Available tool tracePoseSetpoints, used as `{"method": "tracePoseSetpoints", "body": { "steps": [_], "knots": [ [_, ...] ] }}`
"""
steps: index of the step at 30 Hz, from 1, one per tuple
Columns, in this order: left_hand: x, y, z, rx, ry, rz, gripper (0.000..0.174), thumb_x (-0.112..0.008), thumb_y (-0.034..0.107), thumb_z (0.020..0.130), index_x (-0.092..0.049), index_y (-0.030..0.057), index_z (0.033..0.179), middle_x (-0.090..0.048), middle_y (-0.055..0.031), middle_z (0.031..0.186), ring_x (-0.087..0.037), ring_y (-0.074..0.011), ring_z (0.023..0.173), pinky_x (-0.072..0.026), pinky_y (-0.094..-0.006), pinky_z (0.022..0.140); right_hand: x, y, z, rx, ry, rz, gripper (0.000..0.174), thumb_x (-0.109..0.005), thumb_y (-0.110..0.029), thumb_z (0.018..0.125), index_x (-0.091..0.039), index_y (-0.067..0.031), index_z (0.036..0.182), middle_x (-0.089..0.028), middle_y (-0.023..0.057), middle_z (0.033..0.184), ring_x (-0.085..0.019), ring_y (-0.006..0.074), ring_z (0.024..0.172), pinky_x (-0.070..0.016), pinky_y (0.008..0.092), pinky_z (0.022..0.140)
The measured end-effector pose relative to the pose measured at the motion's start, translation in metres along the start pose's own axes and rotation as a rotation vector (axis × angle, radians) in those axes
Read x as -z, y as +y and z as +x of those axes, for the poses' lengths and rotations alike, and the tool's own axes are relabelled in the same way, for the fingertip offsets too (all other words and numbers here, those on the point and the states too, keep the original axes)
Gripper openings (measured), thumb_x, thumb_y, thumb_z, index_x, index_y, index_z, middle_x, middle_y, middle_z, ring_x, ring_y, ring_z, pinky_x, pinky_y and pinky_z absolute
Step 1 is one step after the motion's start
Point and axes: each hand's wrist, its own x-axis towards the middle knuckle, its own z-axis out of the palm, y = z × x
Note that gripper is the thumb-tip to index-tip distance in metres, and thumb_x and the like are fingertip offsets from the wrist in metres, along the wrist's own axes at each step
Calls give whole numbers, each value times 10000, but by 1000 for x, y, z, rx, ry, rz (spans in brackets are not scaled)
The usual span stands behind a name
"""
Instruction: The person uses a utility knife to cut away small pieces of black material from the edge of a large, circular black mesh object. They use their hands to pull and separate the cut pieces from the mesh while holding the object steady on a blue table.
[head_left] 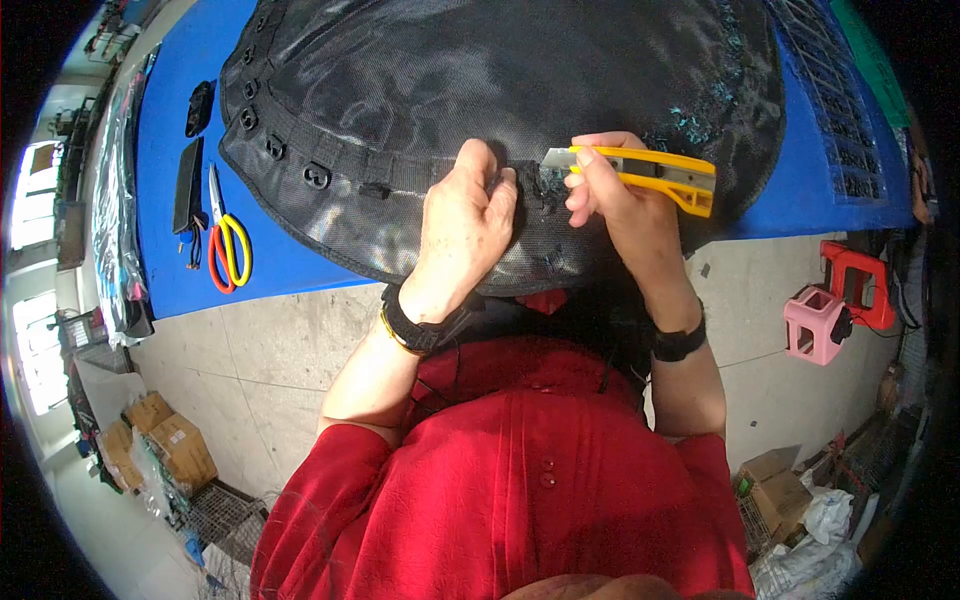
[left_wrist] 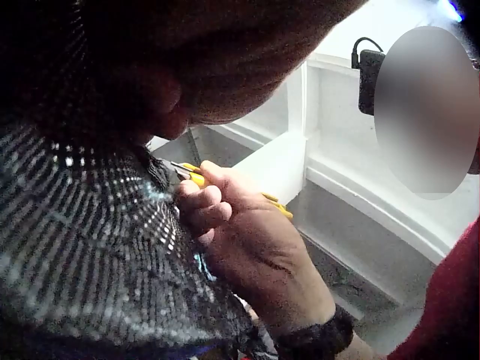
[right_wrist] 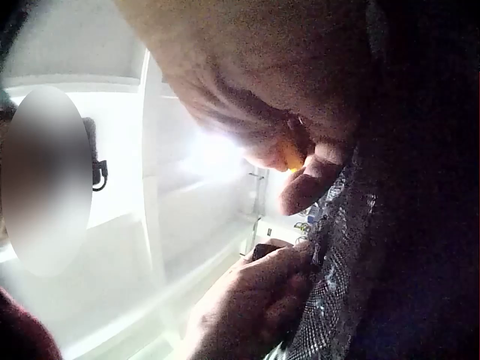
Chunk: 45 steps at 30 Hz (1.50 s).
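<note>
A large piece of black mesh fabric (head_left: 420, 90) with a webbing strip and black plastic buckles (head_left: 316, 176) along its near edge lies on the blue table. My left hand (head_left: 465, 220) grips the webbing at the near edge, thumb and fingers bent over it. Just to its right, my right hand (head_left: 635, 215) holds a yellow utility knife (head_left: 670, 178), its blade extended and pointing left over the strip's end. In the left wrist view the right hand (left_wrist: 247, 232) appears beside the mesh with the knife. The right wrist view shows the left hand (right_wrist: 247, 300) against the mesh edge.
Red-and-yellow-handled scissors (head_left: 230, 250) lie on the blue table (head_left: 290, 275) at the left, beside a black flat strip (head_left: 187, 185). Blue thread scraps (head_left: 695, 125) sit on the fabric. A pink stool (head_left: 815, 325) and a red stool (head_left: 860, 285) stand right; cardboard boxes (head_left: 180, 445) lie left.
</note>
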Motion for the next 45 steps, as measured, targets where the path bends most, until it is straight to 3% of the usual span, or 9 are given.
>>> {"method": "tracePoseSetpoints", "body": {
  "steps": [11, 14, 25, 45],
  "knots": [
    [0, 2, 0, 18, 5, 15, 217, -721, 186, 998, -564, 39, 975, -614, -172, 749, -606, -282, 660, -519, -409, 679, -4, 0, 4, -55, 3, 42, 210, -642, -199, 1069, -685, -42, 1201, -702, 52, 815, -670, 97, 673, -550, 239, 632],
    [4, 8, 1, 44, -55, 40, 180, -663, 151, 1008, -546, 17, 1035, -696, -281, 866, -715, -497, 884, -548, -511, 737, -2, 2, 4, -55, -24, 20, 203, -640, -196, 1071, -685, -43, 1196, -699, 54, 813, -665, 96, 659, -545, 237, 617],
    [3, 7, 1, 33, -53, 69, 188, -668, 159, 1009, -554, 17, 1055, -688, -276, 835, -717, -489, 854, -548, -509, 728, 4, 3, 8, 29, -112, -34, 173, -619, -163, 1079, -672, -34, 1181, -682, 51, 817, -663, 90, 650, -547, 232, 603],
    [4, 9, 1, 54, -50, 58, 186, -673, 155, 1008, -556, 14, 1038, -682, -270, 816, -715, -481, 814, -544, -502, 703, 11, 3, 1, -3, -144, -121, 178, -600, -156, 1068, -653, -36, 1189, -678, 50, 833, -652, 85, 639, -543, 241, 596]
  ]
}}
